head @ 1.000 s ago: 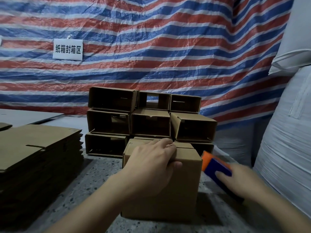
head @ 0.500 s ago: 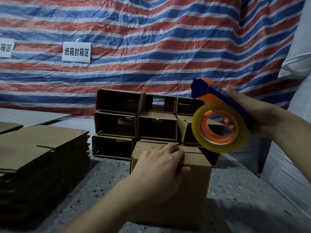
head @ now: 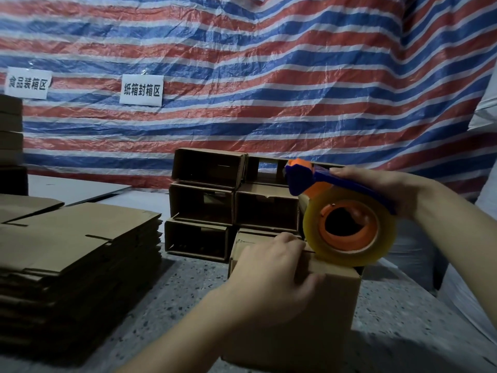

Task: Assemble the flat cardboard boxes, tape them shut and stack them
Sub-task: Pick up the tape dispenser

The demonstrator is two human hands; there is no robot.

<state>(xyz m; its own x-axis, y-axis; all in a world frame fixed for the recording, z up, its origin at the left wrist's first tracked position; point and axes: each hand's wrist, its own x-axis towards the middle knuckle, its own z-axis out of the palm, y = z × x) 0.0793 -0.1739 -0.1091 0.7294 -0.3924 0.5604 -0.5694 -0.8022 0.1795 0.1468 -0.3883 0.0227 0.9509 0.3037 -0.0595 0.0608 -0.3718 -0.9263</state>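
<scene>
The left hand rests on top of the upright box, fingers curled over the closed top flaps and thumb against the near face, gripping the box's upper edge. The box stands on the speckled floor, directly beneath this hand.

The right hand is above and to the right of the left hand. Its fingers are wrapped round the blue handle of the tape dispenser. The roll of clear tape, on its orange hub, hangs below that hand; its lower rim touches the box top just beside the left fingertips.

Beyond the left hand, assembled boxes are stacked three rows high with their open ends facing the camera. Well to the left of the left hand lies a pile of flat cardboard.

A striped tarp hangs behind the stack and carries two white signs. White sacks stand to the right of the right forearm.
</scene>
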